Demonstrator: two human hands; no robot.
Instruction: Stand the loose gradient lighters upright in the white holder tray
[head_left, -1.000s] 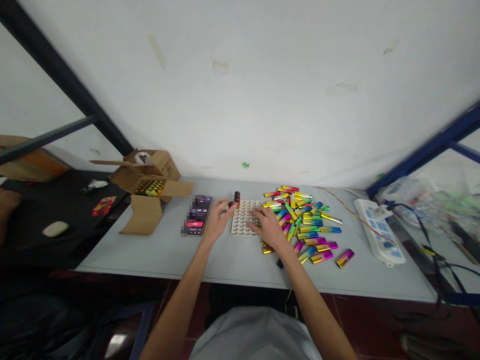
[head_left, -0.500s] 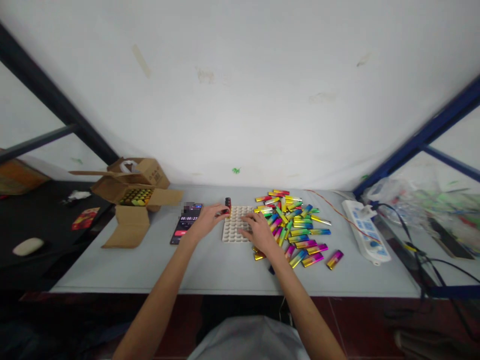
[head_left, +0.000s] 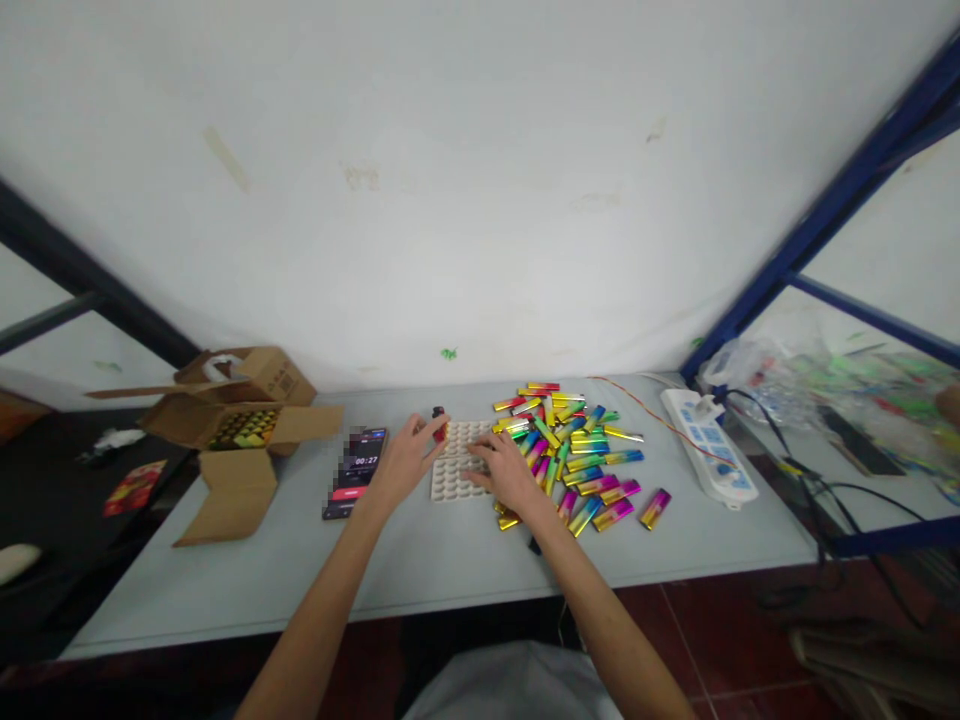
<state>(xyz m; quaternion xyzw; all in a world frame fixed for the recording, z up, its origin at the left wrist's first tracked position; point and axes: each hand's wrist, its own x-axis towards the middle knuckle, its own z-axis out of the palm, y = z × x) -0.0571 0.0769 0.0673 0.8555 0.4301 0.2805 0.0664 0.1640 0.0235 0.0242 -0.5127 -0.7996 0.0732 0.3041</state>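
A white tray with rows of round-ended pockets lies in the middle of the table. Several red and black lighters stand upright along its far left edge. My left hand reaches in from the left, its thumb and fingertips closed at these lighters; the exact grip is partly hidden. Over the tray's right side hovers my right hand, with thumb and fingers apart and nothing visible between them. Just right of it spreads a loose pile of shiny multicoloured lighters, lying flat and overlapping.
A phone showing a timer lies left of the tray. An open cardboard box holding yellow-topped items stands farther left. On the right are a white power strip and cables. A wall closes off the back.
The view has shifted and tilted, so the table sits differently in the picture. My left hand has moved farther over the standing lighters. The right hand stays above the tray.
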